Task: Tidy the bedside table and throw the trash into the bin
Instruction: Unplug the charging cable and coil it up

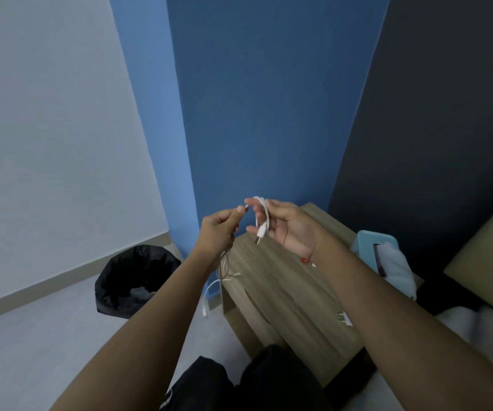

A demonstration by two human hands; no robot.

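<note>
One black-lined bin (137, 281) is seen on the pale floor (46, 345) at the left. One white USB cable (264, 221) is pinched in the fingers of the left hand (218, 229) and looped over the curled fingers of the right hand (286, 226), above one wooden desk (283, 292) set against a blue wall (254, 99).

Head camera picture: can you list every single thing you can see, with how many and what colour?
white cable: 1 as far as shows, white, held between both hands above the table
bedside table: 1, light wood, under the hands
bin: 1, black liner, on the floor left of the table
white plug: 1, white, on the table beside the right forearm
teal box: 1, teal, table's far right edge
left hand: 1, pinches a cable end
right hand: 1, holds the cable's loops
</note>
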